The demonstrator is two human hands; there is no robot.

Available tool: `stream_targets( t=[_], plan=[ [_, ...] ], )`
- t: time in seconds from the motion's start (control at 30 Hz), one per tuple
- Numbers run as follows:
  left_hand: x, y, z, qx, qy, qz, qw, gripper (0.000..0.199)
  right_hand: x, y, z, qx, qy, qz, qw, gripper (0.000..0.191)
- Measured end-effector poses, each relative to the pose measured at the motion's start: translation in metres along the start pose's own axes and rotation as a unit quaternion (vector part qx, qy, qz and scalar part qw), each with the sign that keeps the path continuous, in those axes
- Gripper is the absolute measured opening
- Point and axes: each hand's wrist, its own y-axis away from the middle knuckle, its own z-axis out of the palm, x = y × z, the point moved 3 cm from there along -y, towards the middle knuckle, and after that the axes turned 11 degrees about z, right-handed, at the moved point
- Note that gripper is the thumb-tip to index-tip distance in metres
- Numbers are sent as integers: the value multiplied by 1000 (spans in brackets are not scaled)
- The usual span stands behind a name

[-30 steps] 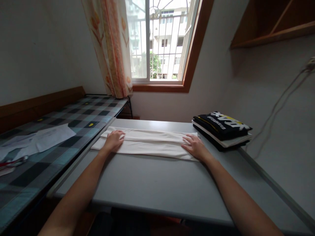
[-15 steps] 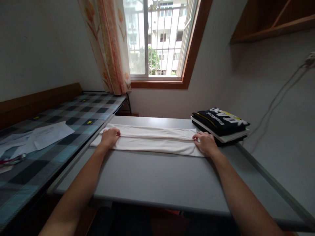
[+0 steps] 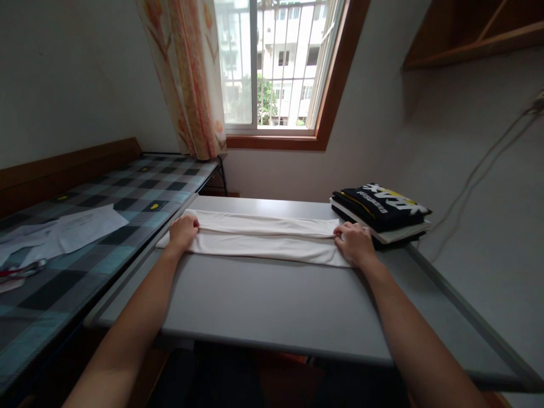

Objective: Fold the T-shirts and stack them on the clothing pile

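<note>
A white garment (image 3: 263, 246), folded into a long, narrow strip, lies crosswise on the grey table. One folded edge runs lengthwise along its middle, with a few creases in the fabric. My left hand (image 3: 183, 232) is closed at the left part of the strip, fingers pinched on that edge. At the opposite end, my right hand (image 3: 354, 243) pinches the same fold between thumb and fingers. Both hands rest low against the cloth, and parts of its two ends are hidden beneath them.
A stack of folded dark and white clothes (image 3: 380, 212) sits at the table's (image 3: 272, 306) back right, close to my right hand. On the left, a bed with a checked cover (image 3: 97, 192) holds loose papers (image 3: 85, 229). A window with a curtain (image 3: 193, 79) is ahead.
My left hand has slid a little to the left along the fold. My right hand stays at the right end, and the cloth lies much as before.
</note>
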Motion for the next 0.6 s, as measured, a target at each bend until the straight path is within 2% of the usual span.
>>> stream_targets(
  t=[0.13,0.3,0.43,0.6],
  plan=[
    [2,3,-11,23,9,-6,1000,26,0,-1,-4,-7,7,7,1000,19],
    [0,8,-11,-44,-3,-11,999,27,1,1,3,-67,6,13,998,20],
    [-13,8,-8,-47,-14,-63,997,28,3,2,3,-46,0,21,999,24],
    [-26,7,-6,-6,8,-105,994,27,4,-1,-2,-25,1,17,1000,19]
  ],
)
